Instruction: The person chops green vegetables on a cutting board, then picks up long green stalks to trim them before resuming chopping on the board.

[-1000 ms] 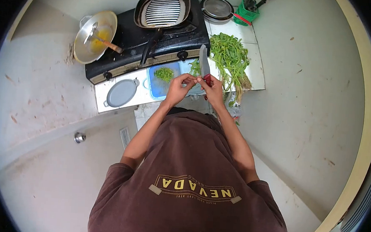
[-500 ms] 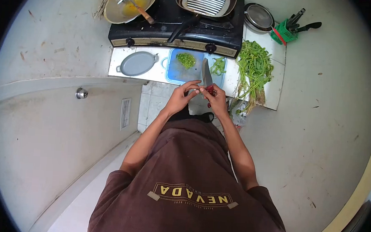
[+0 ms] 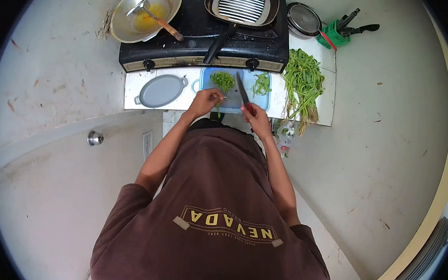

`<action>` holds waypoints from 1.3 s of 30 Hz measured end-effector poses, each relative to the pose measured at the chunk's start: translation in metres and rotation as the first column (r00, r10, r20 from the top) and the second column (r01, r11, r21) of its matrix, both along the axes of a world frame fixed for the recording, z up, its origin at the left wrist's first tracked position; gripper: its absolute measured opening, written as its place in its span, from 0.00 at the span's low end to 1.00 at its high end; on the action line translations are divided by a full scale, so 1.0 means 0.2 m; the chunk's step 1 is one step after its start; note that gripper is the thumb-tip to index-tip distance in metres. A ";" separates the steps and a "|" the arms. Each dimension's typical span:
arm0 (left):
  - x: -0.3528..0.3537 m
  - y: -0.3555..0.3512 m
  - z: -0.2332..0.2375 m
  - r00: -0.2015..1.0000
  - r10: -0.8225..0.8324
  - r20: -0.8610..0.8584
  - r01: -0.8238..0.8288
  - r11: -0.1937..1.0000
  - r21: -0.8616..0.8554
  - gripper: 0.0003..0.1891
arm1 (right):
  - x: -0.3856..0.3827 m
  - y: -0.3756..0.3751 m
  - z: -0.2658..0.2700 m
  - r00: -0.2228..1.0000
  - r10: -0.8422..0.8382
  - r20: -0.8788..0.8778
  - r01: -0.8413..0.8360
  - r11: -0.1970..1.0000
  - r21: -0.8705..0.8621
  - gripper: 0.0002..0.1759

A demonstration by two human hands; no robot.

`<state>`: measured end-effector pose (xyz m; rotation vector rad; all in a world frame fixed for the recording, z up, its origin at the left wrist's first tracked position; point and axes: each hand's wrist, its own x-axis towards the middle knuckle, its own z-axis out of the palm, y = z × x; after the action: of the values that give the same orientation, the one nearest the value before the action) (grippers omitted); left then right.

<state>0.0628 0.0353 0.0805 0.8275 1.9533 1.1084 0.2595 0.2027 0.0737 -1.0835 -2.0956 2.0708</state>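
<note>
My right hand (image 3: pixel 256 116) is closed around the red handle of a kitchen knife (image 3: pixel 243 90), whose blade points away from me over the blue cutting board (image 3: pixel 230 103). To its left, over the board's near edge, my left hand (image 3: pixel 204 103) pinches a thin green stalk (image 3: pixel 219 112) that hangs below the fingers; a small pale tip shows at the fingertips. Finely chopped greens (image 3: pixel 222 80) lie in a heap on the board's left half. Some loose green leaves (image 3: pixel 261 84) lie on its right half.
A bunch of leafy greens with roots (image 3: pixel 304 81) lies right of the board, a grey oval plate (image 3: pixel 161 91) left. Behind stands a black stove (image 3: pixel 188 50) with a wok (image 3: pixel 119 20) and grill pan (image 3: pixel 241 24). A green basket (image 3: pixel 334 36) holds knives at the back right.
My hands have moved apart: the left went left with the stalk, the right stayed near the board with the knife. The view has shifted slightly, so the counter appears lower.
</note>
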 end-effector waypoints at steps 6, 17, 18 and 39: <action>-0.21 -0.13 -0.23 0.961 0.071 -0.266 -0.077 0.997 -0.013 0.06 | -0.08 -0.10 -0.17 0.950 0.243 0.197 -0.285 0.933 0.221 0.24; -0.18 -0.08 -0.34 0.929 0.077 -0.362 -0.045 0.994 0.097 0.05 | -0.20 -0.21 -0.09 0.944 0.257 0.208 -0.325 0.833 0.447 0.21; -0.18 -0.09 -0.34 0.925 0.082 -0.370 -0.048 0.994 0.102 0.05 | -0.19 -0.23 -0.10 0.940 0.255 0.226 -0.334 0.827 0.452 0.20; -0.21 -0.09 -0.35 0.946 0.031 -0.321 -0.003 0.996 0.088 0.06 | -0.22 -0.29 -0.14 0.883 0.267 0.385 -0.459 0.661 0.594 0.24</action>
<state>0.0211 0.0178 0.0106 1.0989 2.1939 1.1305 0.2160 0.1442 0.0457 -0.8856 -3.0440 1.0363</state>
